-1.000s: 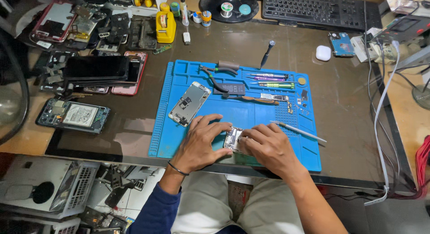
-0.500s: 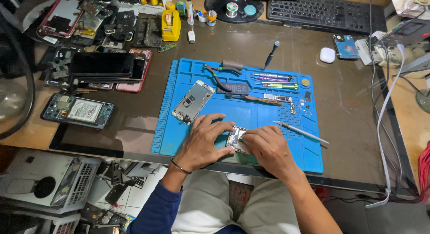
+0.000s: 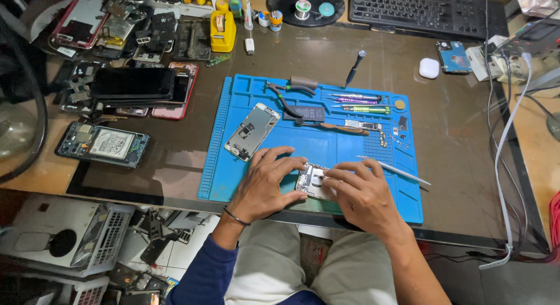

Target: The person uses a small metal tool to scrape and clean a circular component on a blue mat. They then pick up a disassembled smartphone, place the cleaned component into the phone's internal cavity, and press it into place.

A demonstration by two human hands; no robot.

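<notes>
An opened phone body (image 3: 312,179) lies near the front edge of a blue repair mat (image 3: 326,150). My left hand (image 3: 263,182) rests on its left side, fingers curled over the edge. Gripping the phone's right side is my right hand (image 3: 361,194), with fingertips pressed on its inner parts. A detached phone screen panel (image 3: 252,131) lies face down on the mat, just above my left hand. A thin silver tool (image 3: 394,171) sits on the mat beside my right hand.
Pliers (image 3: 289,92), several screwdrivers (image 3: 359,103) and small parts lie at the mat's far side. Dismantled phones (image 3: 105,143) crowd the left of the table. A yellow tape dispenser (image 3: 223,30), keyboard (image 3: 426,10), white earbud case (image 3: 429,67) and cables (image 3: 507,136) are at the back and right.
Both hands stay on the phone body with only slight finger shifts. The view has drifted a little.
</notes>
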